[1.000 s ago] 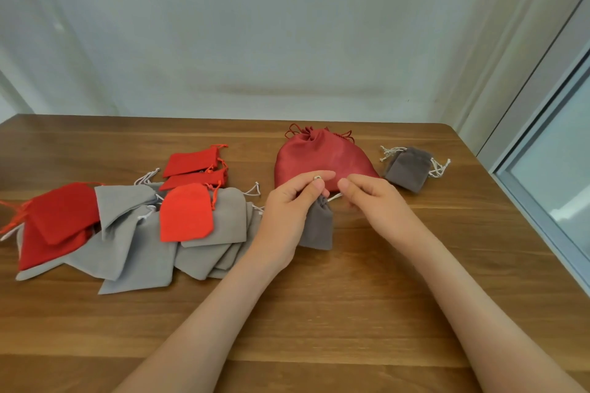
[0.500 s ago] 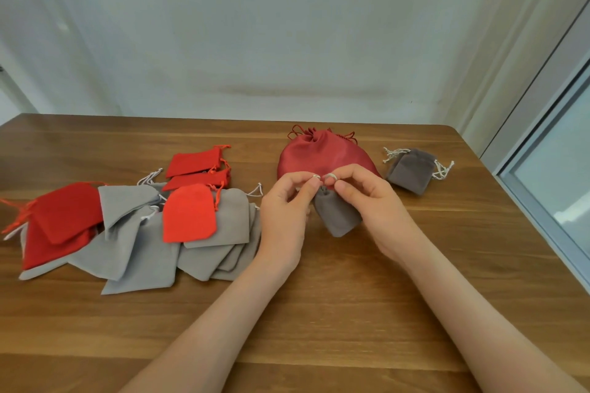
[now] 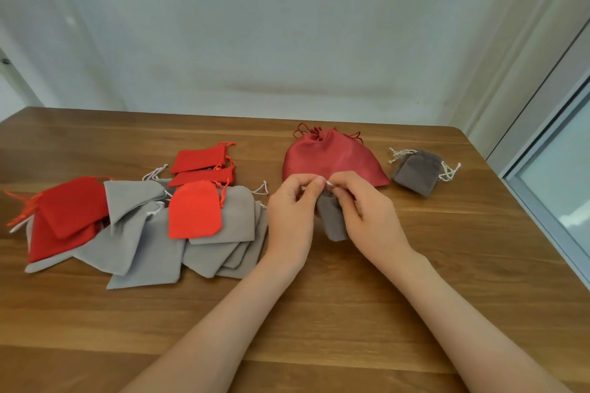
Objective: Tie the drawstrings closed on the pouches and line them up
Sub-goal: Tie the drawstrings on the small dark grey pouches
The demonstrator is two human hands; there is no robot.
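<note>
Grey velvet makes up the small pouch (image 3: 333,223) held near the middle of the wooden table (image 3: 319,322), its neck up at twelve o'clock and its body hanging toward six. The left hand (image 3: 289,220) pinches the neck between thumb and forefinger, the other fingers curled. The right hand (image 3: 370,220) pinches the white drawstring (image 3: 329,183) at the same spot, and the fingertips of the two hands almost meet. Whether the pouch's bottom touches the wood I cannot tell. Just behind the hands, at twelve o'clock, lies a large dark-red pouch (image 3: 335,156), gathered shut. At two o'clock, apart from it, rests a brown-grey pouch (image 3: 415,171) with its strings drawn. At nine o'clock sprawls an overlapping heap of pale grey pouches (image 3: 143,246) and red pouches (image 3: 194,210).
</note>
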